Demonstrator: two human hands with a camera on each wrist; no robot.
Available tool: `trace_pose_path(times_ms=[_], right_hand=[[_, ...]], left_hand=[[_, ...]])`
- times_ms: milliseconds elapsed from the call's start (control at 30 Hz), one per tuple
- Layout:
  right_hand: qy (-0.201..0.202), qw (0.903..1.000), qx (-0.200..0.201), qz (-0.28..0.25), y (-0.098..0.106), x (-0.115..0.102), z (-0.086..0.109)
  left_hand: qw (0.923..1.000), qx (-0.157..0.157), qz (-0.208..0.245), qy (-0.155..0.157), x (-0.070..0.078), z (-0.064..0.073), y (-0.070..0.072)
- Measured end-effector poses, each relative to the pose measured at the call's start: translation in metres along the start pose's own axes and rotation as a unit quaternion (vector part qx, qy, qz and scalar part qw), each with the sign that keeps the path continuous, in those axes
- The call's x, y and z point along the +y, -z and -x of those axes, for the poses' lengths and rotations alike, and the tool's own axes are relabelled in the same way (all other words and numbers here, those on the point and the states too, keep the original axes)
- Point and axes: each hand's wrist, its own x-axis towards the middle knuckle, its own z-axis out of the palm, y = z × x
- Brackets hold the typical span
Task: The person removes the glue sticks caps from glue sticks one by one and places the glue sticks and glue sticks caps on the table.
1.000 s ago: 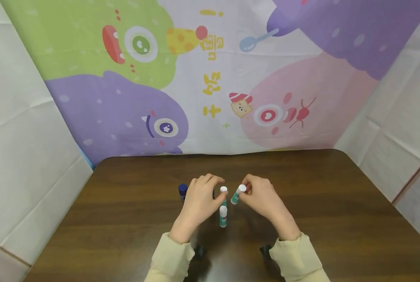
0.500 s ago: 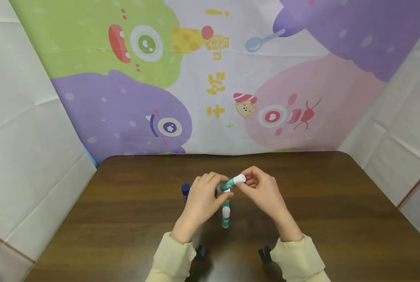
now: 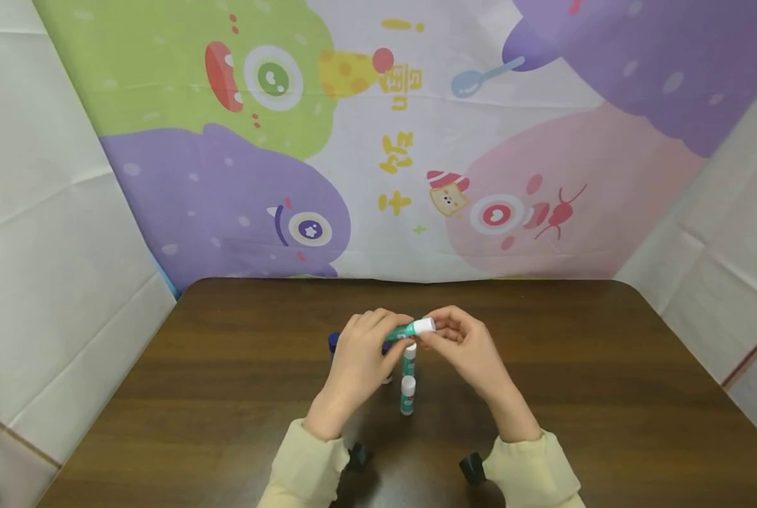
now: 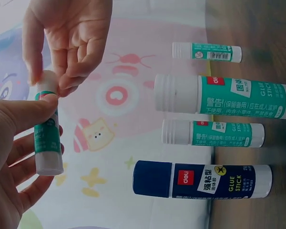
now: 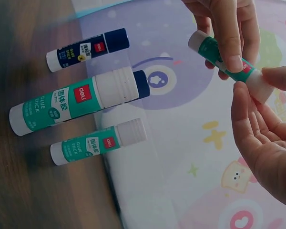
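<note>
Cloth [image 3: 359,162] behind the table, printed with cartoon creatures, yellow characters down the middle. Table [image 3: 226,395] dark brown, wood-grained, under both forearms. Sleeves [image 3: 308,458] pale yellow.

Left hand [image 3: 363,353]: raised above the table, gripping the held stick [image 4: 48,136]. Thumb bent across the green label; other fingers bent behind the barrel, so the stick lies between thumb and fingers, white base projecting.

Right hand [image 3: 463,346]: at the stick's other end, thumb and a finger pinching the cap from opposite sides; remaining fingers loosely curled. Head view puts the held stick nearly level between the two hands, cap end toward the right hand, off the table.

Standing sticks, all upright below. Blue stick [image 3: 334,342] largely hidden by the left hand in the head view. Rear green stick [image 3: 410,360] just below the held one; front green stick [image 3: 407,395] nearer the person. Full count uncertain, left hand in the way.

Smallest: the cap [image 5: 260,87], white, on the held stick's end, between the right fingertips.
</note>
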Motion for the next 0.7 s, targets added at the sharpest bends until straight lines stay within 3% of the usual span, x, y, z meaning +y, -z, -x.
trace_pose_path(times_ms=[233,567,700], right_hand=[[0.003,0.9996,0.022,0.018,0.002,0.000,0.000],[-0.006,0.9992,0.010,0.039,0.005,-0.002,0.000],[-0.011,0.9984,0.010,0.054,0.005,-0.014,0.002]], left_hand=[[0.9996,0.014,-0.010,-0.023,0.001,-0.001,0.002],[0.9998,0.010,-0.011,-0.013,0.003,0.000,0.002],[0.9997,0.011,-0.012,-0.016,0.003,-0.001,0.002]])
